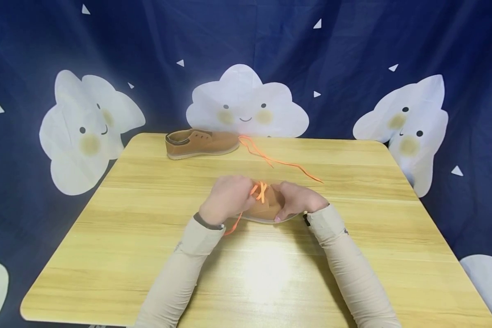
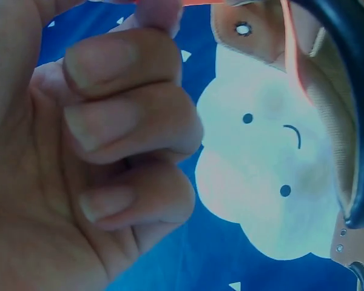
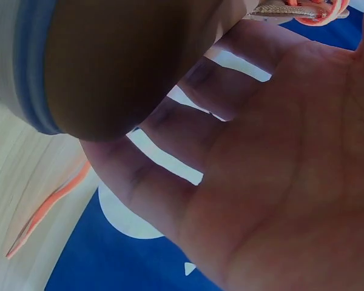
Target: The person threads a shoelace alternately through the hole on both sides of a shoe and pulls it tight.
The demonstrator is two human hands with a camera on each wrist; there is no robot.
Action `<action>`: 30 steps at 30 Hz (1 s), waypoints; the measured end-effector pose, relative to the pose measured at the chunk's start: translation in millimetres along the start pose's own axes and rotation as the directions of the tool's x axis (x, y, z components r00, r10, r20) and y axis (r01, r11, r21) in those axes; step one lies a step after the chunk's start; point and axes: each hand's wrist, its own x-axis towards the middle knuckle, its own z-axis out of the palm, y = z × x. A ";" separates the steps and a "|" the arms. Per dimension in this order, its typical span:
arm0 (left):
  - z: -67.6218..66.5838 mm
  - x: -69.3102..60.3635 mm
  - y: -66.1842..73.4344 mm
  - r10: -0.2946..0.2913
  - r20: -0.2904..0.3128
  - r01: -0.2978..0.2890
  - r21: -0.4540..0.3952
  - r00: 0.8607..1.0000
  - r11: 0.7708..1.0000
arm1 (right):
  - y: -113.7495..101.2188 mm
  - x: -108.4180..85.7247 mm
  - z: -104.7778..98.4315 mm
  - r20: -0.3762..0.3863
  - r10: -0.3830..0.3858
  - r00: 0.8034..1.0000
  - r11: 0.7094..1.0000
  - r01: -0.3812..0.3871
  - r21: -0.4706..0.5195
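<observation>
A brown lace-up shoe point(image 1: 266, 209) with a pale sole sits on the table, toe to the right. Orange lace point(image 1: 262, 192) crosses over its front, and a loose end hangs down on the left side. My left hand point(image 1: 231, 196) is at the shoe's lacing; in the left wrist view its fingers are curled and pinch a strand of orange lace at the top edge. Eyelets and the dark collar of the shoe point(image 2: 358, 91) show beside it. My right hand point(image 1: 301, 199) grips the toe, thumb on the near side, with the other fingers around the far side.
A second brown shoe point(image 1: 205, 145), its eyelets without lace, stands at the table's back left edge. Another orange lace point(image 1: 287, 163) lies loose to its right. The wooden table point(image 1: 127, 255) ends before a dark blue curtain point(image 1: 156, 36) with cloud prints.
</observation>
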 end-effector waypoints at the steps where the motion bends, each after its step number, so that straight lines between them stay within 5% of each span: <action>1: -1.7 -0.7 0.0 0.005 -0.005 -0.005 -0.008 1.000 1.000 | -0.1 -0.2 -0.1 -0.001 0.007 1.000 1.000 -0.007 -0.007; 12: -15.7 -7.7 -0.4 0.012 -0.038 -0.013 -0.020 0.999 1.000 | -1.9 0.5 -3.9 -0.008 0.034 0.999 0.999 -0.034 -0.025; 19: -15.4 -7.0 -7.8 -0.006 0.100 0.022 -0.156 0.995 0.988 | 2.7 2.5 -4.7 -0.009 -0.048 0.999 0.998 0.048 0.031; 24: -18.2 -11.0 -11.6 0.032 0.162 0.009 -0.247 0.986 0.969 | 2.8 -0.7 -5.5 -0.009 -0.076 0.997 0.997 0.076 0.021; 27: -21.8 -15.3 -12.2 0.068 0.164 -0.017 -0.296 0.984 0.955 | -3.5 -8.8 -9.8 -0.057 -0.130 0.990 0.991 0.130 0.012; 30: -27.3 -19.4 -11.0 0.117 0.150 -0.064 -0.321 0.982 0.945 | -15.0 -17.0 -14.7 -0.149 -0.262 0.953 0.963 0.268 0.017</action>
